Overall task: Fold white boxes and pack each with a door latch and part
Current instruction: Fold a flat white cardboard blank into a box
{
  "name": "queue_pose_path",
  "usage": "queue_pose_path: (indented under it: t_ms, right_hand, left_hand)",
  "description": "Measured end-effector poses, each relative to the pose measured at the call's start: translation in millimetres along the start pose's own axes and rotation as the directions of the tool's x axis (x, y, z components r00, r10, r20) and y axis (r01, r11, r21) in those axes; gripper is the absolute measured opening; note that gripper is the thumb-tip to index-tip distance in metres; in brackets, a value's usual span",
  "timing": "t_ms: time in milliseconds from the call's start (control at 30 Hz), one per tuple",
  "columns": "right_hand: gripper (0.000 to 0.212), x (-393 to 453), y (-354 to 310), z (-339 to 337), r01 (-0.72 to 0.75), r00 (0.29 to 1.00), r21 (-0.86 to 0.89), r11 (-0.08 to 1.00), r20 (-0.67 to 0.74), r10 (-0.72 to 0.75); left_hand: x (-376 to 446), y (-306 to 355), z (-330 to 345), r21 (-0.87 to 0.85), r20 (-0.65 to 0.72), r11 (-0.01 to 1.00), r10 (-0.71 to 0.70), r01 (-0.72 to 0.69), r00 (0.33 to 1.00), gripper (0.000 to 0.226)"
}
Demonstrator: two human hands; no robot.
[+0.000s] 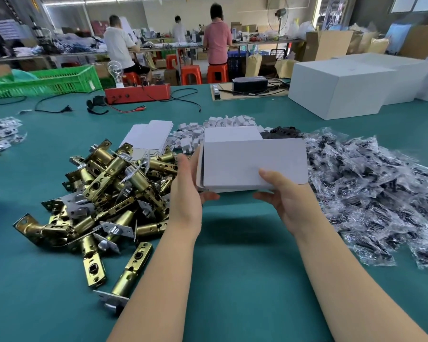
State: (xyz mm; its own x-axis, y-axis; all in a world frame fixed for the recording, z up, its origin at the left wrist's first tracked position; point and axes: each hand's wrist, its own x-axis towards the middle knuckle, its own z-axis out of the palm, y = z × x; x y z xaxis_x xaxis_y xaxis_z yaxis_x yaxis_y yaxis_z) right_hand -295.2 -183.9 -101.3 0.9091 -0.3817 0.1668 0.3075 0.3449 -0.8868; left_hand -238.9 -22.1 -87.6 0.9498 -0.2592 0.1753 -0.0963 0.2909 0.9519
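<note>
White cardboard box [253,164], partly folded, held up above the teal table [232,267] between both hands, near the middle of the scene. Left hand [187,193] pressed flat against the box's left end, fingers straight along the side flaps, thumb tucked under the near bottom edge. Right hand [286,196] grasping the near right corner, thumb on the front panel, fingers curled beneath and mostly hidden. Inside of the box not visible; cannot tell whether anything lies in it.

Left of the hands, heaped brass door latches [109,191] with silver faceplates, tangled so that single pieces are hard to separate. Right of the hands, piled clear bags of dark parts [371,193], contents too blurred to identify, heap cut off by the right edge. Just beyond the box, flat white box blanks [150,137] and small white folded inserts [223,123], partly hidden behind the box. Farther off, a red tester box [137,93], a green crate [47,81], large white cartons [341,87]. Far back, people seated on orange stools [216,72], details unclear.
</note>
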Motion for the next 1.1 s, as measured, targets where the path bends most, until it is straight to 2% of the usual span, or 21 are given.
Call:
queue_pose_path:
  t_ms: [100,267,367,467,567,733,933,1100]
  right_hand:
    - [0.037,3.3,0.8,-3.7,-0.006,0.999,0.014,1.0,-0.039,0.007]
    - [0.04,5.6,1.0,-2.9,-0.069,0.993,0.053,0.996,-0.094,0.074]
    - [0.045,5.7,1.5,-2.7,-0.105,0.989,0.065,0.992,-0.101,0.111]
    - [0.045,5.5,3.0,-2.4,-0.122,0.987,0.076,0.99,-0.094,0.129]
    - [0.049,5.0,4.1,-2.7,-0.141,0.986,0.082,0.987,-0.081,0.148]
    - [0.048,6.1,2.9,-4.8,-0.189,0.979,0.131,0.973,-0.056,0.197]
    - [0.052,4.9,5.4,-2.6,-0.179,0.984,0.048,0.983,-0.015,0.18]
    - [0.055,4.7,4.4,-2.2,-0.138,0.99,0.023,0.99,-0.02,0.138]
  left_hand:
    - [2.0,-2.0,-0.7,0.02,-0.022,0.998,-0.051,0.052,0.998,0.029]
    - [2.7,-2.5,-2.4,-0.02,0.124,0.995,-0.095,0.098,0.988,0.031]
    - [3.9,-6.0,-0.7,0.027,0.056,0.997,-0.074,0.073,0.996,0.033]
    - [3.6,-7.1,2.5,-0.022,0.024,0.995,-0.094,0.095,0.995,0.027]
    - [4.8,-6.3,3.8,-0.11,0.024,0.988,-0.11,0.112,0.994,0.023]
    - [6.0,-5.1,3.3,-0.196,0.063,0.97,-0.132,0.142,0.989,0.031]
    - [5.0,-3.4,0.6,-0.031,0.076,0.989,-0.144,0.147,0.987,0.032]
    - [0.9,-4.4,2.6,0.042,0.091,0.996,-0.086,0.082,0.992,0.038]
